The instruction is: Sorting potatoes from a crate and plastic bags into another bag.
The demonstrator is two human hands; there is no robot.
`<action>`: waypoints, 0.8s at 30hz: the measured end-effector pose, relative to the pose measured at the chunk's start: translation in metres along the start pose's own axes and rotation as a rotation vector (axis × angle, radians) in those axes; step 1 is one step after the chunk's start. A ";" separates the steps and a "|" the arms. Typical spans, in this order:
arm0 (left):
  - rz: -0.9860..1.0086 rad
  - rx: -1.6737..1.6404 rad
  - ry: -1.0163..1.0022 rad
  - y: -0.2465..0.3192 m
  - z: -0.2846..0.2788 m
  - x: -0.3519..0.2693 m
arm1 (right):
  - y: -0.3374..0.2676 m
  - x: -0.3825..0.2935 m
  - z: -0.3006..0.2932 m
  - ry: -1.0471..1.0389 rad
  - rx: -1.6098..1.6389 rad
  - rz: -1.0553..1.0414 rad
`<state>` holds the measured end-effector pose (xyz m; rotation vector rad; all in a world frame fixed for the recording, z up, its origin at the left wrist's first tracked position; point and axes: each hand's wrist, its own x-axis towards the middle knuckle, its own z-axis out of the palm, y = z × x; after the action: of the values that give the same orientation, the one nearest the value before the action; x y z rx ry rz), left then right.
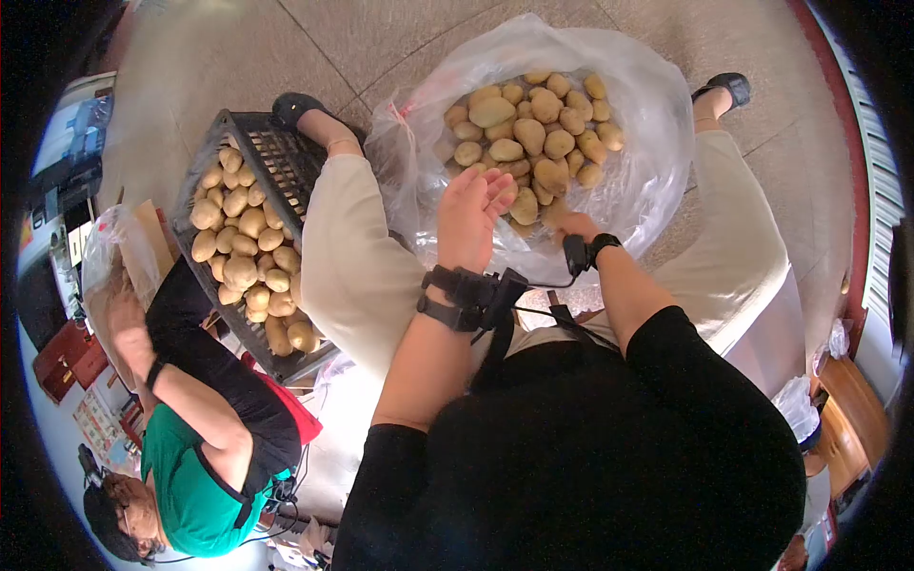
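Before me on the floor lies a wide-mouthed clear plastic bag (646, 178) with a pile of potatoes (530, 135) inside. My left hand (470, 214) hovers over the near left side of the pile, palm turned inward and fingers loosely curled; nothing shows in its palm. A potato is partly hidden behind its fingertips. At the near edge of the pile, my right hand (580, 227) has its fingers around a blurred potato (555, 212), partly covered by the hand. Both wrists wear black straps with small devices and cables.
A black plastic crate (268, 168) holding many potatoes (246, 243) stands left of my leg. Further left, a person in a green top (196, 485) sits with a hand near another clear plastic bag (118, 243). My legs flank the large bag on the tiled floor (400, 43).
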<state>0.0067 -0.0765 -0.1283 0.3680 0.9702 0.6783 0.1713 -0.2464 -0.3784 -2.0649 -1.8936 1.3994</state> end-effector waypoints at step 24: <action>-0.058 0.090 0.085 -0.003 0.003 0.003 | -0.091 0.010 -0.097 0.432 0.441 0.611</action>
<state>0.0111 -0.0765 -0.1305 0.3912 1.0911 0.6027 0.1553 -0.1619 -0.2766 -2.5124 -0.7424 1.1498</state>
